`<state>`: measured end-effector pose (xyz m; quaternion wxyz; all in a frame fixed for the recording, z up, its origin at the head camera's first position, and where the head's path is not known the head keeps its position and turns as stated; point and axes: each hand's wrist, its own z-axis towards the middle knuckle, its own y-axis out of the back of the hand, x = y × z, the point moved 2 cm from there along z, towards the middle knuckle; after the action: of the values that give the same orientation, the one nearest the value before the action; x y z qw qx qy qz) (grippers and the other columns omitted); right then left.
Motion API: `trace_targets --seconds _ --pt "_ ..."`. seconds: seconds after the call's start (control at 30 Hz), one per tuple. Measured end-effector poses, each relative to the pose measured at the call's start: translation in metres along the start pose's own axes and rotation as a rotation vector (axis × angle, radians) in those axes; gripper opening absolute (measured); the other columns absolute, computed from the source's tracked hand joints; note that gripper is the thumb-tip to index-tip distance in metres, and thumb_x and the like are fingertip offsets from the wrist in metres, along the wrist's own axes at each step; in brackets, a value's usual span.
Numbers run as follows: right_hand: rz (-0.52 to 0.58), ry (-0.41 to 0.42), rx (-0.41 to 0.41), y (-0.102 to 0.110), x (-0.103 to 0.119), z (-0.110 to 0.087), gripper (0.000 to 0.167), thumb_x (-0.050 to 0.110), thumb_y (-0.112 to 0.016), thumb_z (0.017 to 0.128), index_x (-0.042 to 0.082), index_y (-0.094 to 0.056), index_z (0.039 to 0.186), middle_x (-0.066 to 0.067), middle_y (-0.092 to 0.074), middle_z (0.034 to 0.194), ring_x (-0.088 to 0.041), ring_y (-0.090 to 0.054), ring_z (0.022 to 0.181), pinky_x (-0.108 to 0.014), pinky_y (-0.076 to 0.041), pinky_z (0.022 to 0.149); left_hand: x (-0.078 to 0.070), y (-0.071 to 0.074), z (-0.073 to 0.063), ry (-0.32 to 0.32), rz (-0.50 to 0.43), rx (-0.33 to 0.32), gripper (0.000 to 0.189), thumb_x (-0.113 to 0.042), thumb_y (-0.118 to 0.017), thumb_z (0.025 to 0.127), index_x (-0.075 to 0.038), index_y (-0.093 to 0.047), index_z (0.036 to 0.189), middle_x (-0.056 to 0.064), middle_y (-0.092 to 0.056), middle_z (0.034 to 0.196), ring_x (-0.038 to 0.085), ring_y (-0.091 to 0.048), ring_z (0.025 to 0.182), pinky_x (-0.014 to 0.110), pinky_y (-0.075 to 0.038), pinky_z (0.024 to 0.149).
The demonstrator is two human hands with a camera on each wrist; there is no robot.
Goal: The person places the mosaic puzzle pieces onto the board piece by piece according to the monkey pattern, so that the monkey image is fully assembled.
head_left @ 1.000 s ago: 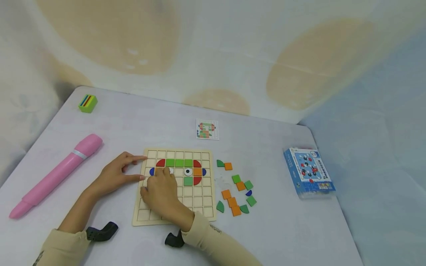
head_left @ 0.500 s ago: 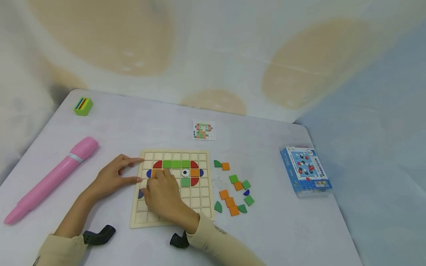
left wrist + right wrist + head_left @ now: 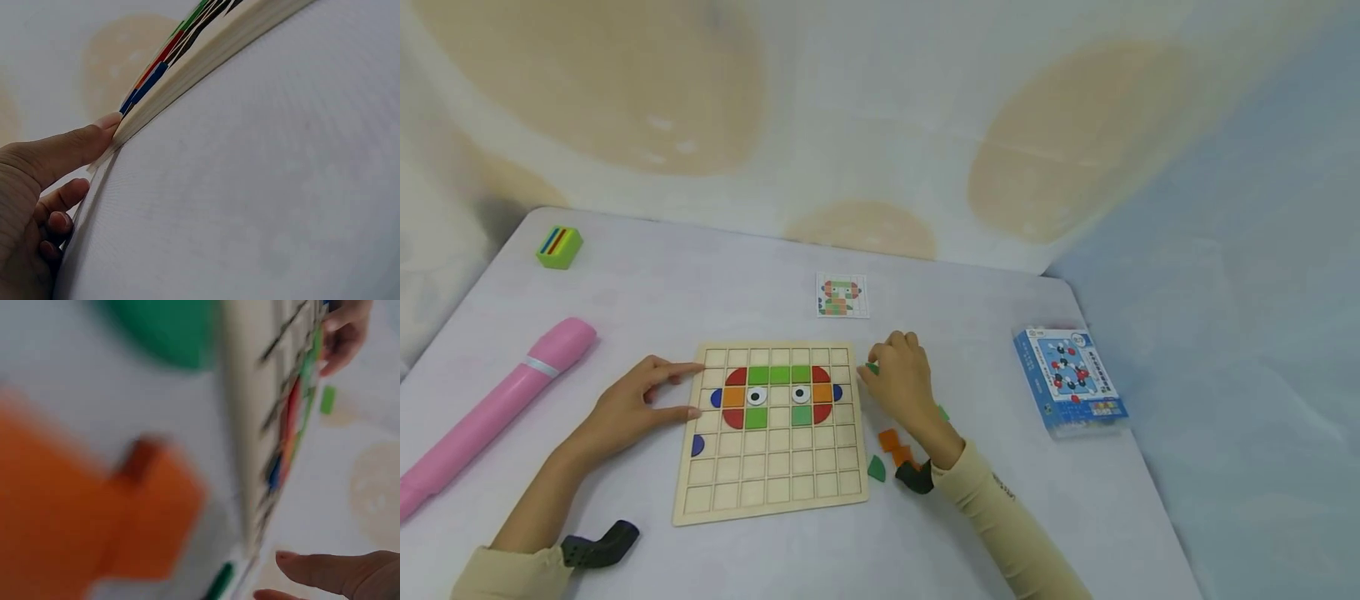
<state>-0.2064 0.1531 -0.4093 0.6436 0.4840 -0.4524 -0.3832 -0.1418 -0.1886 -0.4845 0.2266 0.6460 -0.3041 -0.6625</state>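
Observation:
A square wooden grid board (image 3: 778, 492) lies on the table with coloured tiles set in its upper rows. Two round eye tiles sit there, including the left eye tile (image 3: 756, 397). In the left column lies a blue half-circle (image 3: 697, 445). My left hand (image 3: 632, 404) touches the board's left edge with straight thumb and index finger; the left wrist view shows the thumb (image 3: 94, 140) at that edge. Just right of the board, my right hand (image 3: 901, 379) hovers around a green quarter-circle tile (image 3: 872, 367), its thumb (image 3: 312, 569) apart from the fingers.
Loose orange squares (image 3: 889, 440) and a green quarter-circle (image 3: 876, 468) lie right of the board. Behind it is a printed pattern card (image 3: 842, 296). A blue box (image 3: 1071, 383), a pink tube (image 3: 497, 408) and a green block (image 3: 559, 247) stand farther out.
My right hand has left the board and moved right to the loose tiles, uncovering the left eye tile and those around it. The left hand stays at the board's edge.

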Motion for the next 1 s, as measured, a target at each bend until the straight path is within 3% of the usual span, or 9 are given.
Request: trace_targets --seconds 0.2,0.4,0.7,1.0 --pt "-0.007 -0.027 0.083 -0.014 -0.025 0.004 0.026 0.026 -0.080 0.084 0.001 -0.074 0.084 -0.009 -0.057 0.086 -0.025 -0.047 0.089 -0.037 -0.042 0.078 0.001 -0.001 0.000 0.005 0.005 0.014 0.066 -0.047 -0.079 0.081 -0.023 -0.059 0.139 0.001 -0.047 0.106 0.015 -0.033 0.090 0.030 -0.031 0.067" --pt "-0.067 0.035 0.096 -0.016 -0.021 0.010 0.026 0.027 -0.079 0.085 0.004 -0.070 0.077 -0.007 -0.055 0.084 -0.024 -0.047 0.088 -0.036 -0.042 0.077 0.002 0.000 -0.001 0.004 0.008 0.009 0.065 -0.046 -0.079 0.081 -0.023 -0.059 0.139 0.001 -0.047 0.106 0.014 -0.033 0.089 0.030 -0.030 0.067" --pt "-0.080 -0.011 0.141 -0.012 -0.022 0.008 0.027 0.028 -0.081 0.084 0.005 -0.069 0.076 -0.007 -0.054 0.086 -0.024 -0.046 0.088 -0.037 -0.043 0.080 -0.001 0.002 0.001 -0.008 0.010 0.004 0.065 -0.045 -0.079 0.082 -0.023 -0.058 0.139 0.001 -0.047 0.106 0.014 -0.033 0.089 0.030 -0.031 0.067" --pt "-0.058 0.032 0.144 -0.010 -0.027 0.007 0.023 0.023 -0.079 0.085 0.004 -0.069 0.074 -0.005 -0.055 0.084 -0.022 -0.045 0.085 -0.034 -0.040 0.078 -0.001 0.001 0.001 -0.010 0.005 0.003 0.064 -0.044 -0.080 0.082 -0.022 -0.059 0.138 0.001 -0.047 0.104 0.013 -0.033 0.087 0.030 -0.030 0.067"
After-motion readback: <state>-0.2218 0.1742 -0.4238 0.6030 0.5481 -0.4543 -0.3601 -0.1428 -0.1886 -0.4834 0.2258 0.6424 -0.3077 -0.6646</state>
